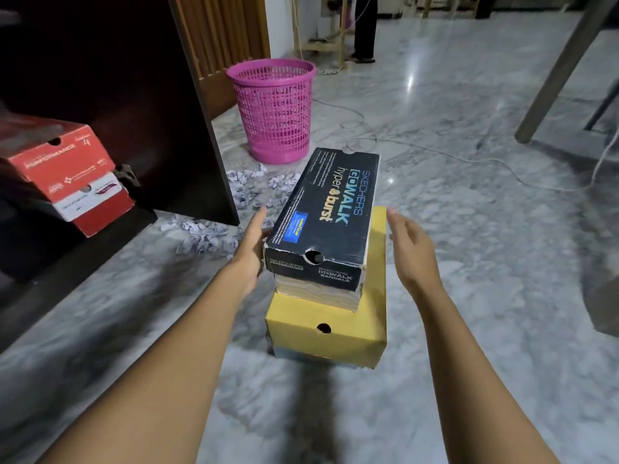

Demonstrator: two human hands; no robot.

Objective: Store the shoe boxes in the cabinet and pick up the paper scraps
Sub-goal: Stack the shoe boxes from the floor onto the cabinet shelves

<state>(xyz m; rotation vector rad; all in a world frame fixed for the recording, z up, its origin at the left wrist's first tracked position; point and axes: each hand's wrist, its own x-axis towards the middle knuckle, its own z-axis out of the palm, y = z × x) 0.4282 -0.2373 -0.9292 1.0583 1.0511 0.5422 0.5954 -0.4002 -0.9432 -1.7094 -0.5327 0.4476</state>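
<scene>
A black shoe box [330, 209] lies on top of a yellow shoe box [335, 324] on the marble floor. My left hand [253, 241] touches the black box's left side, fingers straight. My right hand [410, 249] hovers open to the right of the stack, a little apart from it. A red shoe box [67, 175] sits inside the dark cabinet [110, 78] at the left. Crumpled paper scraps [207, 234] are scattered on the floor by the cabinet's corner, with more paper scraps [254, 182] behind the black box.
A pink plastic waste basket [274, 110] stands behind the scraps. A white cable [469, 157] snakes over the floor at the right. A table leg [562, 72] slants down at the upper right. A person's legs [363, 28] stand far back.
</scene>
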